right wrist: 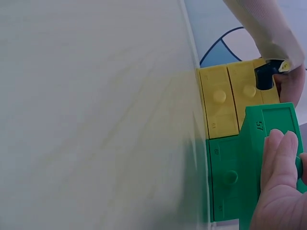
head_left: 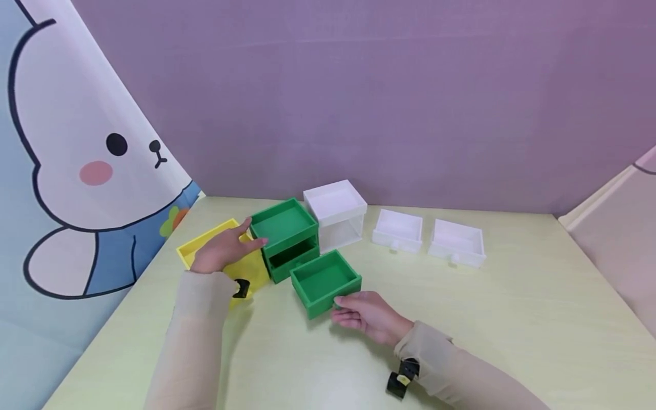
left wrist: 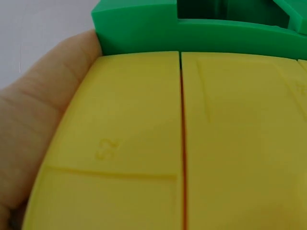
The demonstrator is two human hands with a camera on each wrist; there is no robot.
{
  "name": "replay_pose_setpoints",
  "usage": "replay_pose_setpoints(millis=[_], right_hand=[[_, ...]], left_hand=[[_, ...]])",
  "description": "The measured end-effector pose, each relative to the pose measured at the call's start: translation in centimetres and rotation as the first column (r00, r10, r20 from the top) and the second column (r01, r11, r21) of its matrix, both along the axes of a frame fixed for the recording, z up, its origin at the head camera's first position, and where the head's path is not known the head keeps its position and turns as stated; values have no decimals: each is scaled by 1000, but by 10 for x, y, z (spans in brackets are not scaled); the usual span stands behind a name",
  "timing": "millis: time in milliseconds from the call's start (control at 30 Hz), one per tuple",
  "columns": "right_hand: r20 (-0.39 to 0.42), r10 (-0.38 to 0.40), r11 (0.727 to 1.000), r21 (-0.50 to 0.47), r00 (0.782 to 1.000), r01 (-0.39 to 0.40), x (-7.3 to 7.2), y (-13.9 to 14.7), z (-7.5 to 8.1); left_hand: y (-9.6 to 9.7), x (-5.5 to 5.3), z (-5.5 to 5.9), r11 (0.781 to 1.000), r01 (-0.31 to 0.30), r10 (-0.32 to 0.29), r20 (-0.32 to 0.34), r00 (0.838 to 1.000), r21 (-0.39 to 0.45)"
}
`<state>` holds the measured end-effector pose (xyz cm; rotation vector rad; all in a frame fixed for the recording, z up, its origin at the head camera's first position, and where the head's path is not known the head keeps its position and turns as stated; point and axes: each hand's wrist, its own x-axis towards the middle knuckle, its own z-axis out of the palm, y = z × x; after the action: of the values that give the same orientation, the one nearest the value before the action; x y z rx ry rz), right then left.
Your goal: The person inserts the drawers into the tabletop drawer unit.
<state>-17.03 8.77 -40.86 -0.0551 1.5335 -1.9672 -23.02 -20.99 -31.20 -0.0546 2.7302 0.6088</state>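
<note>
My left hand (head_left: 224, 249) lies over the top of a yellow drawer cabinet (head_left: 252, 263). Its thumb and forefinger stretch out to the near side of a green drawer cabinet (head_left: 284, 223). In the left wrist view the thumb (left wrist: 53, 76) runs along the yellow cabinet's edge and touches the green one. In front of the green cabinet my right hand (head_left: 370, 316) pinches a green drawer (head_left: 326, 279) at its front knob (right wrist: 298, 166). That drawer stands apart from the cabinet, above the table. The cabinet's upper slot gapes, and a closed drawer (right wrist: 225, 177) sits below it.
Behind the green cabinet stands a white cabinet (head_left: 335, 202) with a see-through lower part. Two white drawers, one nearer the middle (head_left: 398, 223) and one farther right (head_left: 458, 238), lie on the pale table (head_left: 553, 307). A purple cloth (head_left: 359, 102) hangs behind.
</note>
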Motion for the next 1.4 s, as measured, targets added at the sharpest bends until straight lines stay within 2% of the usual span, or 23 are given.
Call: replay_pose_setpoints(millis=[633, 1000, 1400], right_hand=[[-12, 5, 1000, -28, 1000, -6, -13, -35, 11], [0, -23, 1000, -19, 1000, 23, -20, -40, 10], [-20, -39, 999, -10, 999, 39, -22, -43, 11]], left_hand=[[2, -5, 1, 1000, 30, -30, -5, 1000, -4], [4, -6, 3, 998, 51, -52, -9, 999, -26], [2, -2, 4, 999, 26, -26, -3, 1000, -20]])
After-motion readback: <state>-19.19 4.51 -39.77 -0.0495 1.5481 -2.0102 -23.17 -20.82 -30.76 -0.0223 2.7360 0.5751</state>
